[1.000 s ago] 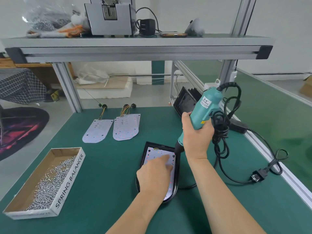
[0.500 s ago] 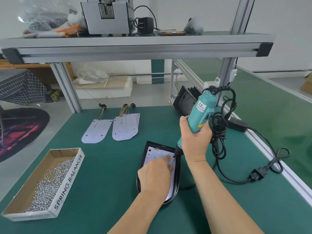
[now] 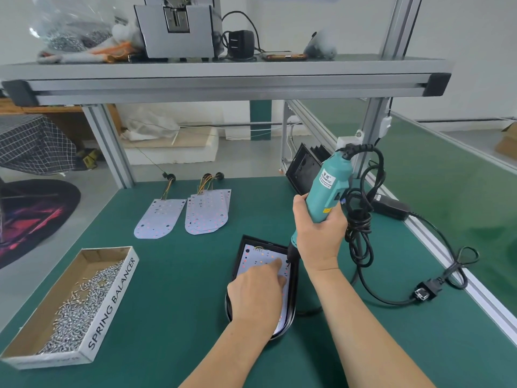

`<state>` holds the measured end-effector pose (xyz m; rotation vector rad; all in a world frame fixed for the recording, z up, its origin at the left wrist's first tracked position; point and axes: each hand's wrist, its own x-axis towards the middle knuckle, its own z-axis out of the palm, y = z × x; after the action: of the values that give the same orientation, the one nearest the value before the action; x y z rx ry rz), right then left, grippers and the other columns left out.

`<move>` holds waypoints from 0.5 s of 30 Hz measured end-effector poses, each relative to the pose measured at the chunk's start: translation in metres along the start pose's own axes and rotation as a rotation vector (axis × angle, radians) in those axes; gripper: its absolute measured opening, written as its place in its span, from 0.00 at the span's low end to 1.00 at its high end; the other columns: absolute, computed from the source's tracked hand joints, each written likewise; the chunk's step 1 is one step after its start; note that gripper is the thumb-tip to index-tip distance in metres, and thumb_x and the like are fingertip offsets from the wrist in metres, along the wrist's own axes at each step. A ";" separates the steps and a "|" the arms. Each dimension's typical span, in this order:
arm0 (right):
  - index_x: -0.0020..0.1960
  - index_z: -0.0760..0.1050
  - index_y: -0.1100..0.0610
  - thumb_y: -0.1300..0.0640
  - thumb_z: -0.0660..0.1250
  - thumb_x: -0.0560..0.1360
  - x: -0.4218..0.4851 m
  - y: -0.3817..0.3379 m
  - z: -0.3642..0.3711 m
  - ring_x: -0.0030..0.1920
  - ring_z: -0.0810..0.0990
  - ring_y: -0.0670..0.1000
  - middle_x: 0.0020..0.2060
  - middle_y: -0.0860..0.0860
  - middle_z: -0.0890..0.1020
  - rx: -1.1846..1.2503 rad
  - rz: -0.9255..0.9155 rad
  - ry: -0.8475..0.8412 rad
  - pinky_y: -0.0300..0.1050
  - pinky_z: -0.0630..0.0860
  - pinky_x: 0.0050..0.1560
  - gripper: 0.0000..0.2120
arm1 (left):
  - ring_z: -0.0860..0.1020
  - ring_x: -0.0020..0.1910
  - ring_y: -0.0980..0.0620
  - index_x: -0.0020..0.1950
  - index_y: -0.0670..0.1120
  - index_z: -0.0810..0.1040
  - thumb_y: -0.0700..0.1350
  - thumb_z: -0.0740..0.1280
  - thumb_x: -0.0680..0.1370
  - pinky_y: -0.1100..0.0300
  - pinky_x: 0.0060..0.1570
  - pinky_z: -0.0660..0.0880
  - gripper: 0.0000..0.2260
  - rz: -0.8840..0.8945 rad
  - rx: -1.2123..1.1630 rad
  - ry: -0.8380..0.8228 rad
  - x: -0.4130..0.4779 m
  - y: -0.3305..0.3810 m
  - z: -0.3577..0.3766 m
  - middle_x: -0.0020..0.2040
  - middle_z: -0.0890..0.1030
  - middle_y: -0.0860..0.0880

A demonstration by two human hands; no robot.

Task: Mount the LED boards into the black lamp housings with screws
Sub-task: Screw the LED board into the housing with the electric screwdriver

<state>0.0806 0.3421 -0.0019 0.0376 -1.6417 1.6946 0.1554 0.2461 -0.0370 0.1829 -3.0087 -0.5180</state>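
Right hand (image 3: 317,236) clamped on teal screwdriver (image 3: 327,191), bit at LED board (image 3: 261,260) in black housing (image 3: 237,264) on tabletop (image 3: 181,289); left hand (image 3: 256,296) pressing flat. Best kept vertical, board pinned firmly.

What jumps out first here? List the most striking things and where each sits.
The teal electric screwdriver gripped in the right hand stands out mid-right, its tip down at the white LED board lying in the black lamp housing. The left hand presses on that board. Bottom left sits an open cardboard box of silver screws.
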 end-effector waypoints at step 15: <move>0.35 0.66 0.52 0.51 0.71 0.69 0.002 0.005 0.004 0.25 0.68 0.45 0.24 0.42 0.71 -0.023 0.116 0.020 0.40 0.69 0.27 0.14 | 0.71 0.38 0.46 0.58 0.54 0.75 0.53 0.60 0.81 0.58 0.31 0.59 0.09 0.046 0.019 0.024 0.003 -0.003 0.006 0.34 0.74 0.51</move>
<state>0.0751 0.3403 -0.0042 -0.0870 -1.6759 1.7564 0.1520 0.2453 -0.0437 0.1195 -2.9877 -0.4803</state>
